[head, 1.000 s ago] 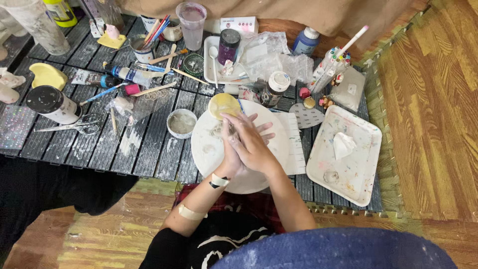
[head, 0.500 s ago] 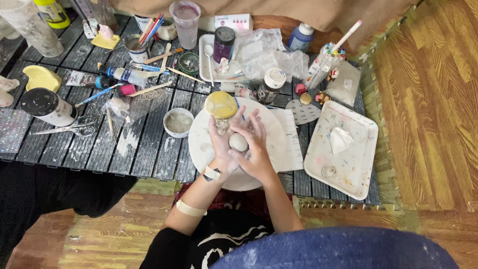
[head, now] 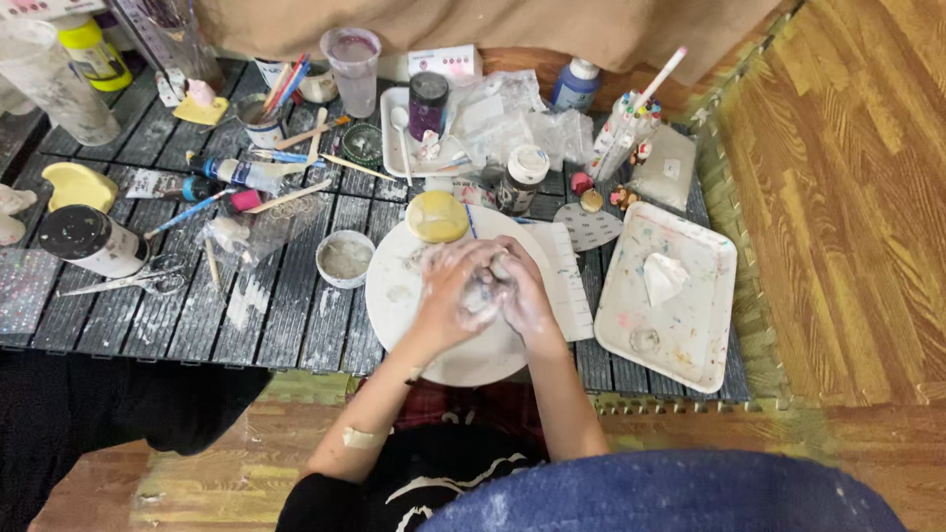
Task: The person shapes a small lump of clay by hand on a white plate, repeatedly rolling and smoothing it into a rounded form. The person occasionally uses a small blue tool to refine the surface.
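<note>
My left hand (head: 448, 294) and my right hand (head: 522, 291) are pressed together over a round white board (head: 399, 296) on the low slatted table. Between the palms sits a small pale lump of clay (head: 486, 288), mostly hidden by the fingers. Both hands are dusted white. A yellow round lid (head: 437, 217) lies on the far edge of the board, just beyond my fingers. A small bowl of grey water (head: 346, 258) stands to the left of the board.
A white paint-stained tray (head: 690, 335) with a crumpled tissue (head: 662, 277) lies to the right. Jars, paint tubes, brushes, a cup (head: 353, 67), scissors (head: 128, 281) and a dark can (head: 89, 241) crowd the back and left. Wooden floor lies to the right.
My hands have closed tighter around the clay lump, which showed between the palms half a second ago. They sit a little lower on the board.
</note>
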